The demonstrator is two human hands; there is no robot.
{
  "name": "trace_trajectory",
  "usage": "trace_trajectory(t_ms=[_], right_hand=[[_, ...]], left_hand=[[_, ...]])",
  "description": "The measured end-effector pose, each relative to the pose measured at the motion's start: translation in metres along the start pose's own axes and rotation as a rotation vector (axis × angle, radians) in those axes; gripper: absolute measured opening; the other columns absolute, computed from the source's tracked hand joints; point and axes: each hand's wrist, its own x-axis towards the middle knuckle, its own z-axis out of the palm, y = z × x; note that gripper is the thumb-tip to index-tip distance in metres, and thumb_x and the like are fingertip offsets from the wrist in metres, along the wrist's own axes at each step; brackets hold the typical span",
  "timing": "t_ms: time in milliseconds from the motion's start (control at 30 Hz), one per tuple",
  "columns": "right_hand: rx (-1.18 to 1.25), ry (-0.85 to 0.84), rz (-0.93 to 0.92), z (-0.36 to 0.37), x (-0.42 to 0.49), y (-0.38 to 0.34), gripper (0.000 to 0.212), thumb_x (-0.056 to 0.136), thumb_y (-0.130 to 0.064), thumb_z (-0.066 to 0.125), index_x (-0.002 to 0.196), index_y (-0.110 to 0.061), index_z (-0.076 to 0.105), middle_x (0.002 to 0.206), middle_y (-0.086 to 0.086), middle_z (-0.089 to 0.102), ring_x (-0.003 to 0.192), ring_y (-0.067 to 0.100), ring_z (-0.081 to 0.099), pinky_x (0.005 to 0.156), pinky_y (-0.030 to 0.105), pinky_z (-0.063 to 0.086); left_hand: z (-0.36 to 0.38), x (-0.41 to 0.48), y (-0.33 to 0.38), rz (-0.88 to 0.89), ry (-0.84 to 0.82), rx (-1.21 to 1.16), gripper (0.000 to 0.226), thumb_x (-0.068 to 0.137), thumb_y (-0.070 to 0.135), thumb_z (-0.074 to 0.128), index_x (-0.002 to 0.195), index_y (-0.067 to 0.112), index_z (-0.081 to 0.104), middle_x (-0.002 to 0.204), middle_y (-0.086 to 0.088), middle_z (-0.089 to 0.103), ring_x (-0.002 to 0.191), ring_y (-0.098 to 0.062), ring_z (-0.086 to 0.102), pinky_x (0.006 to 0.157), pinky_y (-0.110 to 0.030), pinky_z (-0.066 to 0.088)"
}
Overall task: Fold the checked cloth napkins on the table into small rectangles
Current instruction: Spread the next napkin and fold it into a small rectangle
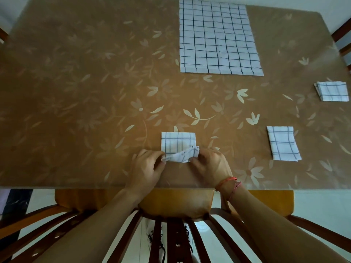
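A white napkin with dark checks (pixel 178 143) lies partly folded near the table's front edge. Its near edge is lifted off the table. My left hand (pixel 147 168) pinches that edge's left corner and my right hand (pixel 209 166) pinches its right corner. A large unfolded checked napkin (pixel 218 37) lies flat at the back of the table. Two folded napkins rest to the right: one near the front (pixel 283 143), one farther back by the right edge (pixel 332 91).
The table (pixel 85 92) has a brown floral cover. A wooden chair (pixel 176 204) with a yellow seat stands under the front edge, between my arms. Other chair backs (pixel 341 35) show at the far corners.
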Motion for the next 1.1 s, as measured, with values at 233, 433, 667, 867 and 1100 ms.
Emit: trace_trajectory(t_ms=[233,433,667,867,1100], right_hand=[[0.708,1.105,-0.222,-0.031,0.031,-0.024,0.023,0.086,-0.033,0.064,0.073,-0.015,0.057,0.061,-0.008,0.053,0.066,0.019,0.053,0.056,0.032,0.044],[0.781,1.055,-0.177,-0.036,0.039,-0.030,0.024,0.088,-0.037,0.061,0.108,-0.024,0.058,0.077,-0.008,0.061,0.072,0.018,0.059,0.061,0.034,0.050],[0.718,1.033,-0.129,-0.041,0.041,-0.032,0.044,0.088,-0.035,0.058,0.129,-0.027,0.043,0.104,-0.002,0.054,0.082,0.024,0.059,0.064,0.033,0.045],[0.475,1.279,-0.199,-0.050,0.035,-0.049,0.046,0.081,-0.027,0.063,0.125,-0.014,0.055,0.110,0.010,0.048,0.092,0.027,0.053,0.072,0.038,0.051],[0.226,1.157,-0.607,-0.055,0.062,-0.092,0.049,0.101,-0.017,0.027,0.146,0.001,0.033,0.156,0.018,0.025,0.147,0.030,0.019,0.118,0.044,0.024]], left_hand=[[0.001,0.018,0.000,-0.111,0.016,-0.062,0.036,0.086,0.033,0.057,0.119,0.018,0.060,0.077,0.010,0.061,0.075,-0.014,0.053,0.077,-0.032,0.032],[0.000,0.024,-0.004,-0.002,-0.047,0.171,0.047,0.093,0.031,0.051,0.136,0.013,0.049,0.097,-0.001,0.062,0.091,-0.021,0.054,0.081,-0.037,0.041],[0.001,0.028,-0.009,0.282,-0.070,0.345,0.045,0.098,0.022,0.042,0.140,0.007,0.048,0.149,-0.008,0.044,0.137,-0.022,0.038,0.100,-0.040,0.039],[0.007,0.028,-0.020,0.276,-0.171,0.410,0.047,0.101,0.025,0.034,0.144,0.007,0.043,0.155,-0.007,0.035,0.146,-0.019,0.026,0.112,-0.044,0.030],[0.016,0.024,-0.023,0.295,-0.152,0.402,0.049,0.102,0.026,0.030,0.146,0.003,0.039,0.153,-0.014,0.036,0.146,-0.023,0.025,0.115,-0.046,0.028]])
